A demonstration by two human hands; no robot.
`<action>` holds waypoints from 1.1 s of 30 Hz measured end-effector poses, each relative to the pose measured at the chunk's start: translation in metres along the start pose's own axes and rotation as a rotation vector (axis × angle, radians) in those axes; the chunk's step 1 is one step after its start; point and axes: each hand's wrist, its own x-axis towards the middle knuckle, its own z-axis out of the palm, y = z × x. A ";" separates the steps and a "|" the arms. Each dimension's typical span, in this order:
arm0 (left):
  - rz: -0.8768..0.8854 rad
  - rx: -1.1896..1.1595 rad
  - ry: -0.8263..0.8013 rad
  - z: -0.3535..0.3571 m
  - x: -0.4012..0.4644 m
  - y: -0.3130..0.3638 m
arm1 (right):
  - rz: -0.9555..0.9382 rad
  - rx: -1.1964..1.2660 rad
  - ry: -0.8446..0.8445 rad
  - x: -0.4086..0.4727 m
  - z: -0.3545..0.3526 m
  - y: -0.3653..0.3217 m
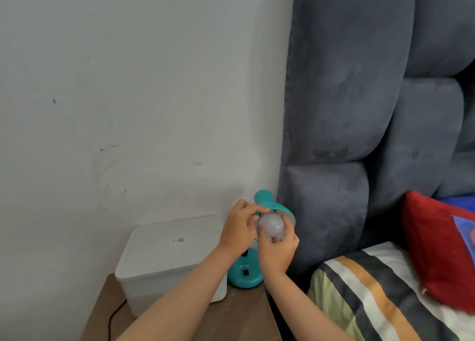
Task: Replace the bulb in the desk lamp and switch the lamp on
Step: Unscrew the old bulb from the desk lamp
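Note:
A small teal desk lamp stands on a wooden bedside table [246,312], its round base [245,276] carrying a black switch. The teal shade [267,203] tilts toward me. A white frosted bulb [272,225] sits at the mouth of the shade. My right hand [277,250] grips the bulb from below with fingers wrapped around it. My left hand [240,225] holds the shade's rim and neck from the left, thumb across the top. The socket is hidden behind the bulb and my fingers.
A white lidded plastic box [167,258] fills the table left of the lamp. A black cord [113,317] runs down the table's left side. A grey padded headboard [341,135] rises right of the lamp; a striped pillow [372,297] and red cushion [434,250] lie on the bed.

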 end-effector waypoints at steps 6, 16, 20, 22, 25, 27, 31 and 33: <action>0.023 0.032 -0.001 0.000 -0.002 0.001 | 0.146 0.138 0.031 -0.006 0.005 -0.006; 0.077 0.085 0.017 0.000 -0.006 0.003 | 0.207 0.118 0.037 -0.001 0.004 -0.006; 0.069 0.083 0.013 0.000 -0.005 0.002 | 0.158 0.083 -0.005 -0.001 0.000 -0.007; 0.060 0.088 0.004 -0.001 -0.005 0.002 | 0.104 0.051 -0.041 0.000 -0.003 -0.004; 0.059 0.090 0.000 0.000 -0.005 0.003 | 0.084 0.032 -0.038 -0.003 -0.005 -0.008; 0.061 0.095 0.001 0.000 -0.006 0.003 | 0.132 0.076 -0.004 -0.003 -0.003 -0.009; 0.059 0.094 0.005 -0.001 -0.006 0.003 | 0.164 0.063 0.001 -0.003 -0.001 -0.011; 0.049 0.086 0.004 -0.001 -0.006 0.003 | 0.128 0.049 -0.022 -0.002 -0.003 -0.011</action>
